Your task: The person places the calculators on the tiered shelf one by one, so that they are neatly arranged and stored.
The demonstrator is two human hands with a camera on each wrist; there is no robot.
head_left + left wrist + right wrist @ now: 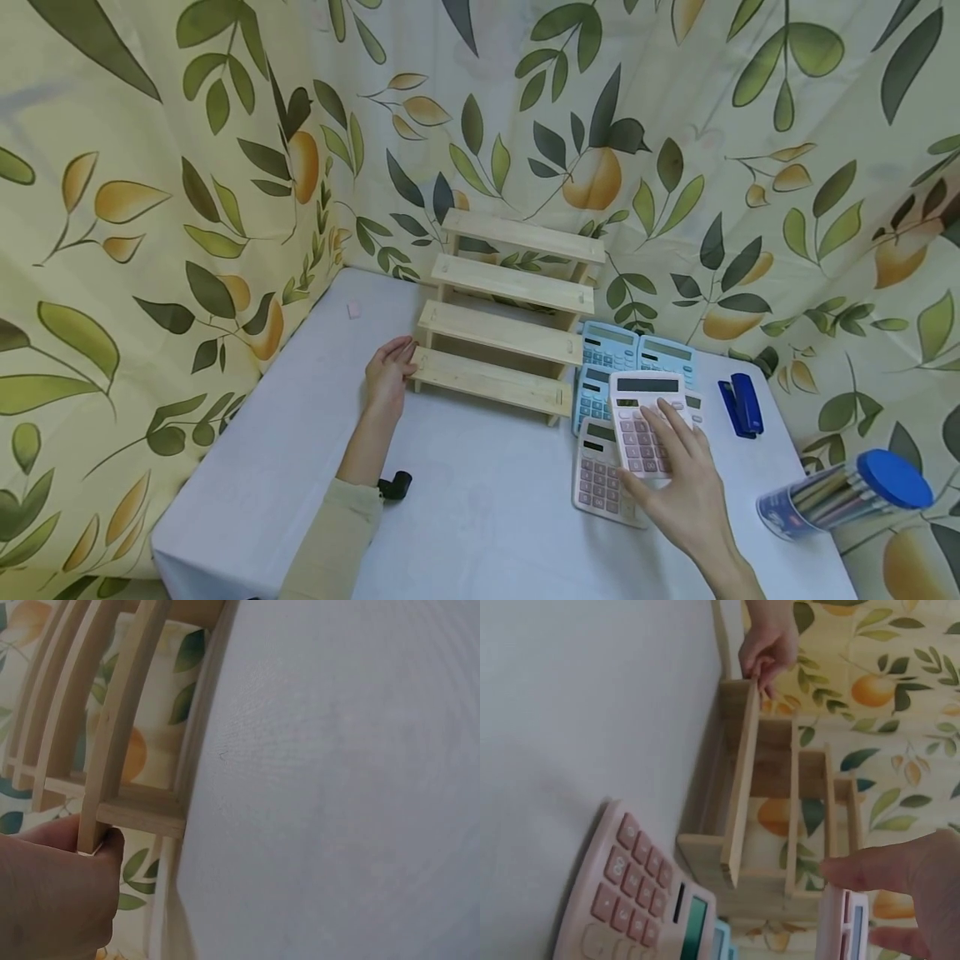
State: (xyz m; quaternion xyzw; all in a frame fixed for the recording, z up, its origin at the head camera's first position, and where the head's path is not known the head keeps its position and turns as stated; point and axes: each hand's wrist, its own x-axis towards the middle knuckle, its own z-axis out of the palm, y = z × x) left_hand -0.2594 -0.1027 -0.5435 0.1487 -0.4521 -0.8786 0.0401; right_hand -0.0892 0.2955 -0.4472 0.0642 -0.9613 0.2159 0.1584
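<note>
Two hands are working: the right hand (678, 479) is gripping a pink calculator (641, 421) atop the stack — it may be slipping off; the left hand (390, 371) is pinching the wooden rack (510, 329) near the table's (465, 517) back edge.

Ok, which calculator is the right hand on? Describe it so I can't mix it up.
Start at the wooden stepped shelf on the white table; a cluster of calculators lies just right of it. The right hand holds the pink calculator lying on top, over the blue ones and beside another pink one lower left.
</note>
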